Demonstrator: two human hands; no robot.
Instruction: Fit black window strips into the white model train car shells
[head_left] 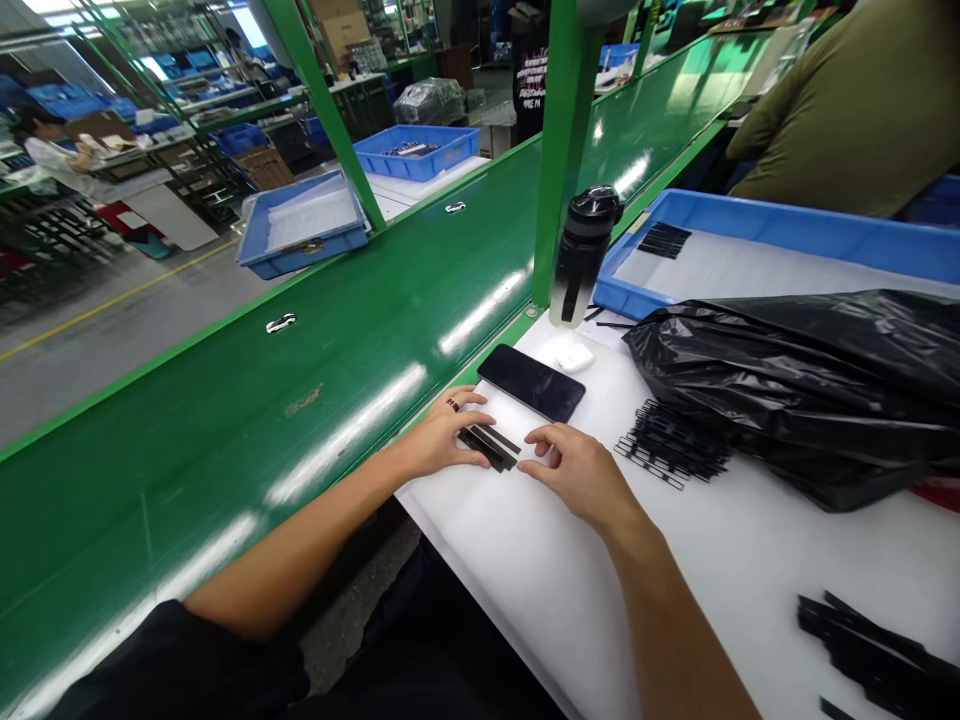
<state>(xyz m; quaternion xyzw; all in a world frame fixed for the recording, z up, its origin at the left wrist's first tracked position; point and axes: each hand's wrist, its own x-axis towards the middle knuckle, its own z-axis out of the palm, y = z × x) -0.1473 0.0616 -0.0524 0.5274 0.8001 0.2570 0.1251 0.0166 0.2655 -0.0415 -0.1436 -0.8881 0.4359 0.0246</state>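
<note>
Several thin, flat black strips (pixel 491 446) lie side by side on the white tabletop (pixel 517 560), between my two hands. My left hand (pixel 442 437), with a dark ring on one finger, is at their left end. Its thumb and fingers are spread around the strips, apart from each other. Just off their right end is my right hand (pixel 581 468), its fingers bent and a gap between thumb and forefinger; nothing shows in it. A black phone (pixel 531 382) lies just beyond the strips.
Beyond the phone are a white case (pixel 574 355) and a dark bottle (pixel 583 255). To the right lie black slotted frames (pixel 671 440), a black plastic bag (pixel 795 385), a blue tray (pixel 787 225) and more black strips (pixel 877 650). A green conveyor (pixel 360 330) runs along the left.
</note>
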